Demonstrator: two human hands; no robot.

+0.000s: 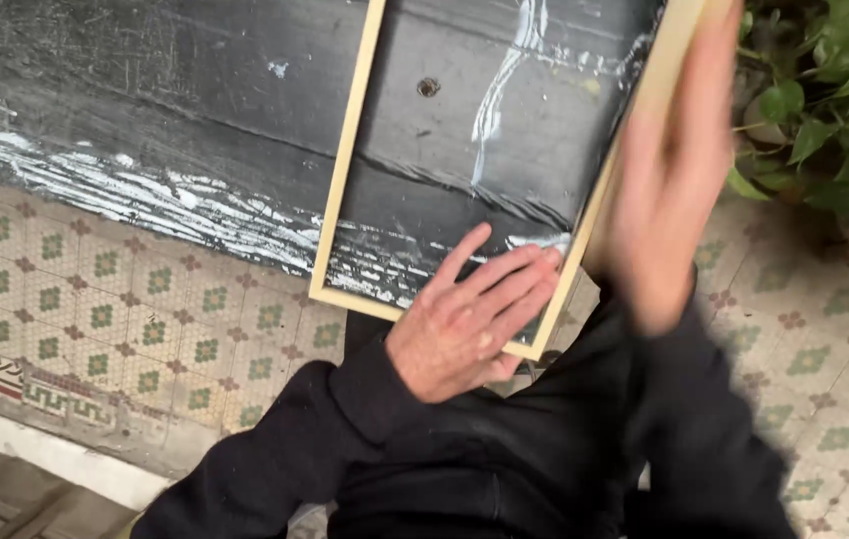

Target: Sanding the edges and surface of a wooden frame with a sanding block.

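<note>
Pressing flat on the near corner of a pale wooden frame, left hand with fingers spread, right hand blurred on the frame's right rail, finger state unclear, frame lying on dark scratched table, leafy plant beyond frame's right side

- The light is soft, even daylight, with no hard shadows.
- The right hand is very blurry.
- The left hand looks sharp.
- The black board shines a little on its white streaks.
- The near sleeves look very dark.
</note>
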